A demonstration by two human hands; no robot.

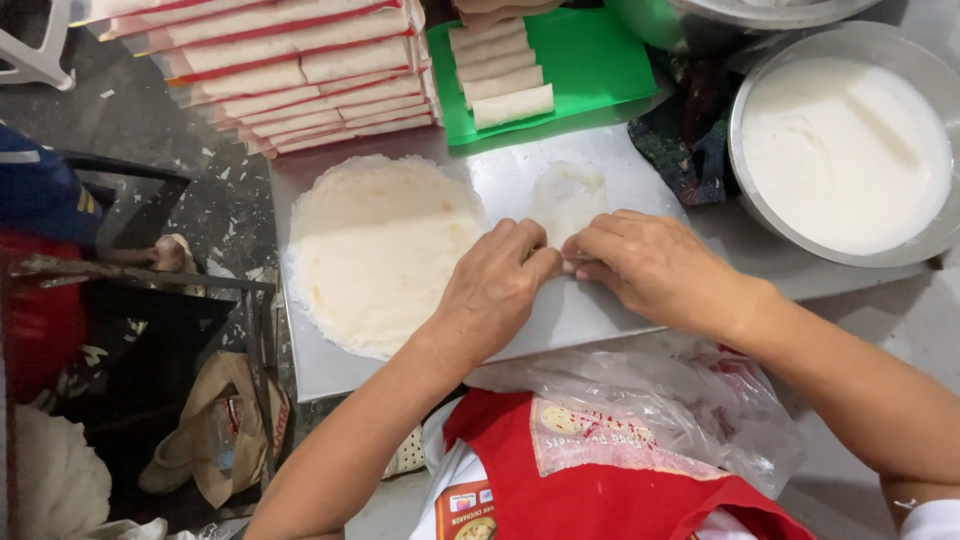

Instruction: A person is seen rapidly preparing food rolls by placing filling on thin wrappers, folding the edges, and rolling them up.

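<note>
Your hands, the left hand (495, 285) and the right hand (650, 265), are bare, with no gloves or rings showing, and both forearms are uncovered. You wear a red apron (590, 490) with printed panels over a white top, its sleeve edge (935, 520) showing.

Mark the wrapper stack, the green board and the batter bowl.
wrapper stack (375, 255), head view, middle of top sheet
green board (590, 55), head view, bare right part
batter bowl (745, 190), head view, left rim
</note>
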